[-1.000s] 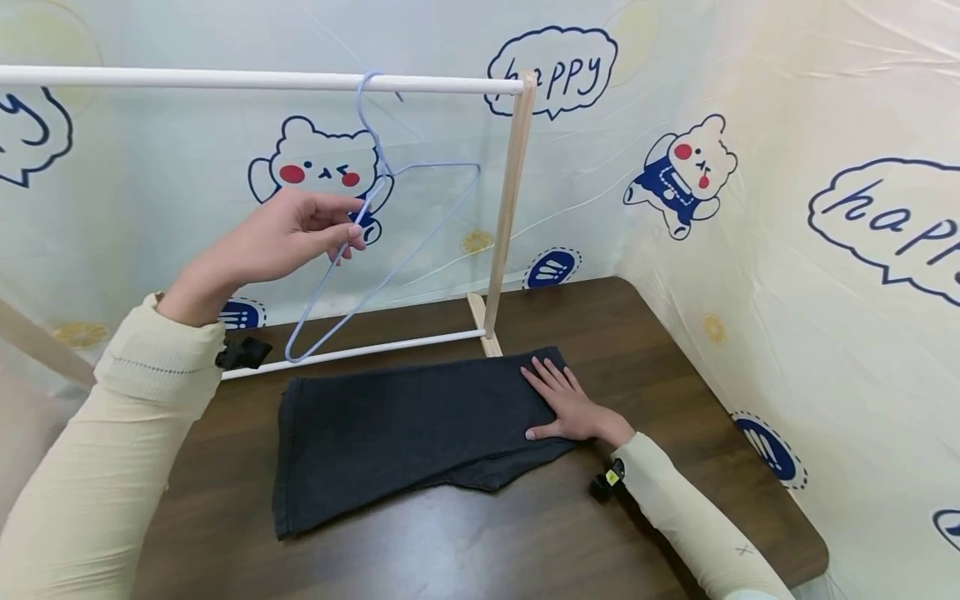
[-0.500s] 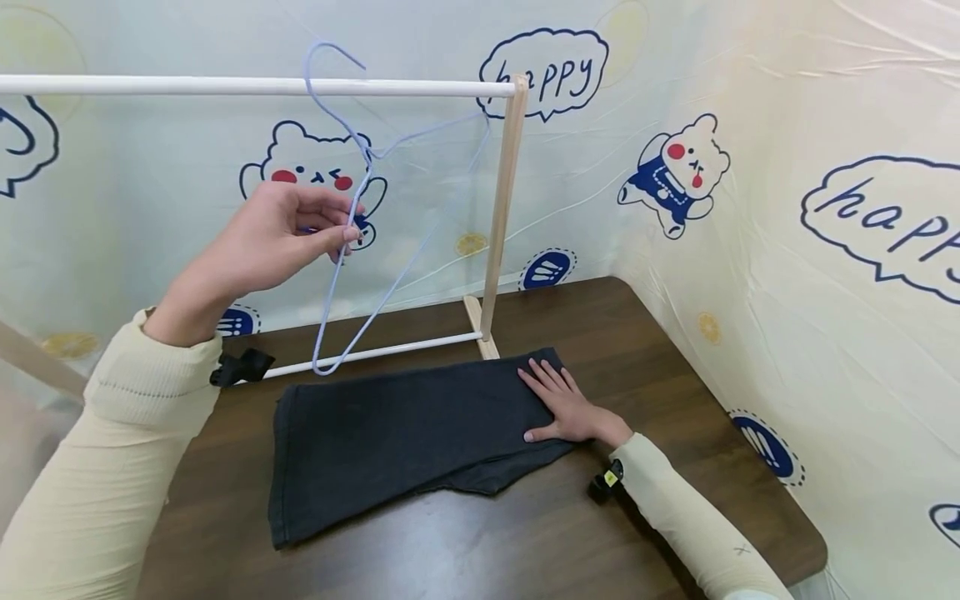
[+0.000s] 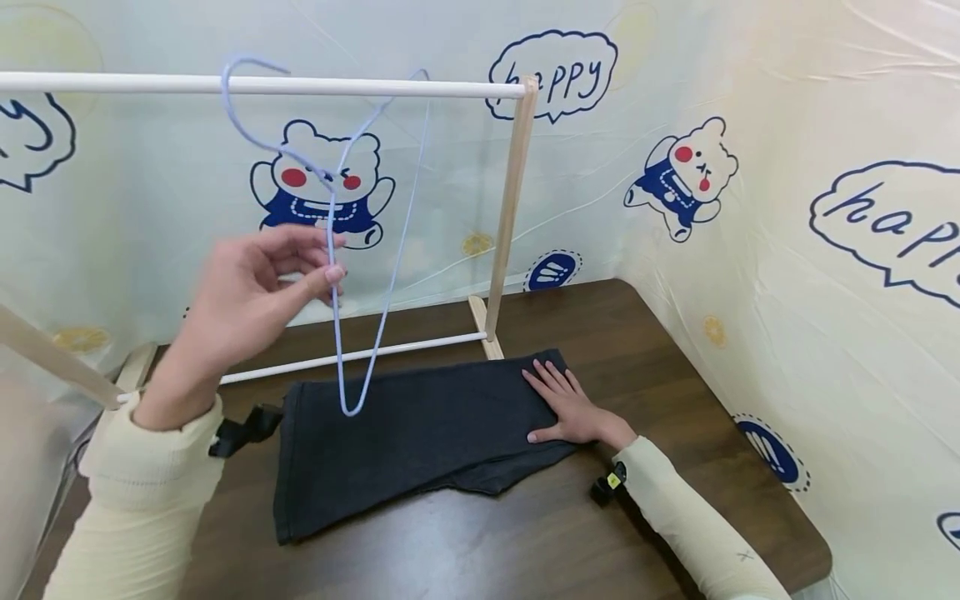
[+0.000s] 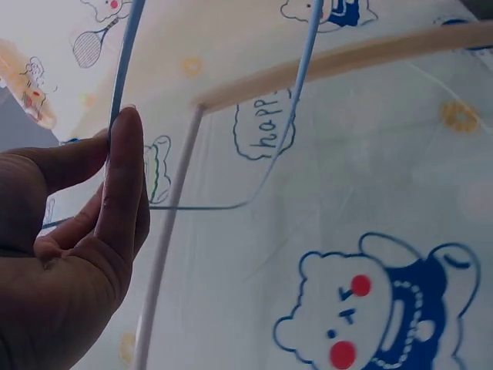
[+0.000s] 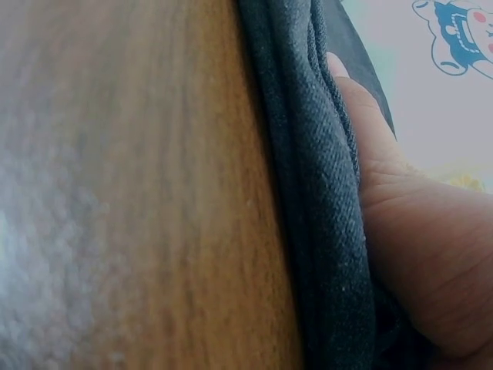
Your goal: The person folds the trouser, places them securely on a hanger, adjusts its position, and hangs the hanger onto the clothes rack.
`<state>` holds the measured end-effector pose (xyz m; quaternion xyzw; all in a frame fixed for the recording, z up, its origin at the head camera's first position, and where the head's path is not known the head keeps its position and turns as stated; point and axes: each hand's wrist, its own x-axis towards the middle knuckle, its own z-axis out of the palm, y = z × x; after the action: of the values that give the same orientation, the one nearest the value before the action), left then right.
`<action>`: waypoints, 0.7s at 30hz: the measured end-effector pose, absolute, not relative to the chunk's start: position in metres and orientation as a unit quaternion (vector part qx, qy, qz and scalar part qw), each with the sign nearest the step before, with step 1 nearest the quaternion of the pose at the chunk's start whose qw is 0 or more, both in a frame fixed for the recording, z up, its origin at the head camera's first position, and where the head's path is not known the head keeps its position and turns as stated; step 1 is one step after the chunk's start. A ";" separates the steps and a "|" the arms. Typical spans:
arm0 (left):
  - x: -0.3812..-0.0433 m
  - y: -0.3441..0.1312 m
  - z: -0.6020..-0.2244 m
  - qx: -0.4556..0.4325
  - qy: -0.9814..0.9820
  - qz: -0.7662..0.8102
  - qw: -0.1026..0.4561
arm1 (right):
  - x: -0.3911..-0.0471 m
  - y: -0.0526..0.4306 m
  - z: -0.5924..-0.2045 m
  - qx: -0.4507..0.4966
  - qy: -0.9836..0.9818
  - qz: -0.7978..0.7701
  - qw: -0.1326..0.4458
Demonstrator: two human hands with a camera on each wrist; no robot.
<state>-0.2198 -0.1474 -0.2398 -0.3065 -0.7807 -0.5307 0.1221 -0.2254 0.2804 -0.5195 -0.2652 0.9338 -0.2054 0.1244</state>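
Observation:
In the head view my left hand point(image 3: 251, 292) pinches one side of a thin light-blue clothes hanger point(image 3: 338, 333) between thumb and fingers. The hanger is tilted, its hook overlapping the white rail at the upper left and its lower corner over the dark cloth. The left wrist view shows the same pinch on the hanger wire point(image 4: 127, 69). Folded dark denim trousers point(image 3: 412, 433) lie flat on the table. My right hand point(image 3: 570, 412) rests on their right end with fingers spread. Up close, the right wrist view shows the layered denim edge point(image 5: 323, 200) beside my thumb.
A rack with a white top rail point(image 3: 150, 83), wooden posts point(image 3: 512, 192) and a white lower bar point(image 3: 405, 347) stands behind the trousers. Brown wooden table point(image 3: 637, 358) lies beneath. Cartoon-printed sheeting point(image 3: 787, 108) hangs behind and to the right.
The hanger's hook has come off the rail. My left hand has moved left and down, turning the hanger so its hook points further left. My right hand has stayed on the trousers.

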 end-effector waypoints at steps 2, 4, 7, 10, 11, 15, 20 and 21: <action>-0.213 -0.146 -0.255 -0.301 -0.762 -0.564 0.108 | -0.225 0.281 -0.520 -0.262 0.935 -0.204 0.124; -0.207 -0.142 -0.273 -0.290 -0.744 -0.595 0.088 | -0.224 0.281 -0.520 -0.261 0.936 -0.203 0.123; -0.200 -0.133 -0.303 -0.260 -0.731 -0.629 0.051 | -0.224 0.280 -0.520 -0.262 0.936 -0.203 0.120; -0.197 -0.122 -0.337 -0.221 -0.730 -0.646 0.018 | -0.224 0.279 -0.521 -0.262 0.936 -0.205 0.119; -0.196 -0.118 -0.348 -0.208 -0.734 -0.646 0.007 | -0.224 0.280 -0.521 -0.262 0.935 -0.205 0.119; -0.193 -0.101 -0.390 -0.158 -0.735 -0.658 -0.042 | -0.223 0.280 -0.523 -0.260 0.936 -0.206 0.120; -0.185 -0.081 -0.432 -0.105 -0.719 -0.681 -0.091 | -0.223 0.279 -0.522 -0.259 0.936 -0.207 0.117; -0.183 -0.078 -0.439 -0.096 -0.716 -0.684 -0.099 | -0.224 0.279 -0.522 -0.259 0.936 -0.206 0.117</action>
<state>-0.1830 -0.0784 -0.4394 -0.0963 -0.7162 -0.6840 -0.0991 -0.2236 0.2794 -0.5216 -0.2592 0.9363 -0.2060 0.1172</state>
